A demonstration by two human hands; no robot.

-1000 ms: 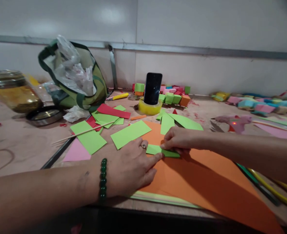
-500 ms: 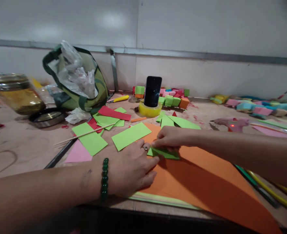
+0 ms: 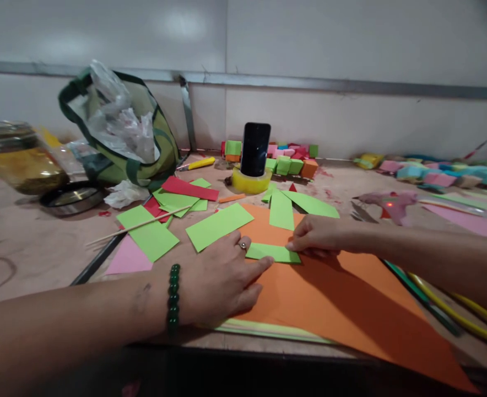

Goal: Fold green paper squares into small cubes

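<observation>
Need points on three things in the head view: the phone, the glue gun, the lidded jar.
Phone [image 3: 255,149]: head view, middle of its dark screen.
Glue gun [image 3: 398,203]: head view, pink body near the red light.
Jar [image 3: 22,166]: head view, front of its glass side.

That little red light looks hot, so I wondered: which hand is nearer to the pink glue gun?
Right. The right hand is left of the pink glue gun; the left hand is much farther left.

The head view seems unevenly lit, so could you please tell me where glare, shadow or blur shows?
Head view: soft glare on the wall, a dark shadow across the orange paper below the right forearm, the jar at left smeared.
</observation>
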